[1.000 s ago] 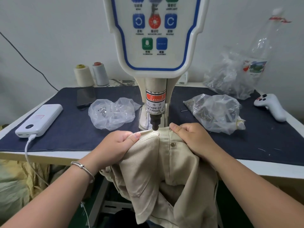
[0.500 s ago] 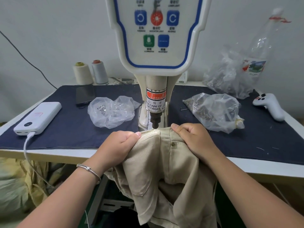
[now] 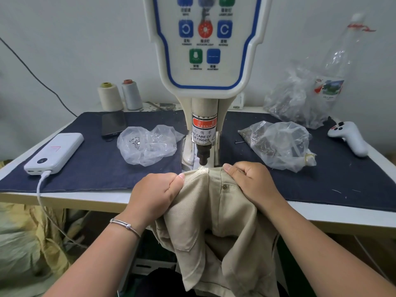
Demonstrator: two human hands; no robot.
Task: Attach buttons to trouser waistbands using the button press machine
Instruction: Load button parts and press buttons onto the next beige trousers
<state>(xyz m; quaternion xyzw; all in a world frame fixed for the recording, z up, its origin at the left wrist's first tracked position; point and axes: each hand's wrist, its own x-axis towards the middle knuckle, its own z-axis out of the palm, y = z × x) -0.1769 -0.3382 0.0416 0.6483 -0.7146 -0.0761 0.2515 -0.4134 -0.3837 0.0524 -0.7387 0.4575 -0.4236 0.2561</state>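
Beige trousers [image 3: 214, 221] hang over the table's front edge, their waistband held up under the dark punch [image 3: 202, 156] of the white button press machine [image 3: 205, 50]. My left hand [image 3: 154, 191] grips the waistband on the left, fingers curled into the cloth. On the right, my right hand [image 3: 250, 181] grips the waistband too. A small brass button [image 3: 224, 186] sits in the band just left of my right hand. The waistband's top edge lies right below the punch tip.
Two clear bags of metal button parts [image 3: 147, 144] [image 3: 278, 144] flank the machine on a dark denim mat [image 3: 96, 168]. A white power bank [image 3: 54, 153] with cable, a phone [image 3: 113, 124], thread cones [image 3: 110, 99], a white controller [image 3: 349, 138] and a plastic bottle [image 3: 334, 67] stand around.
Both hands keep their grip on the waistband under the punch. The view has shifted slightly; the cloth and hands have barely moved.
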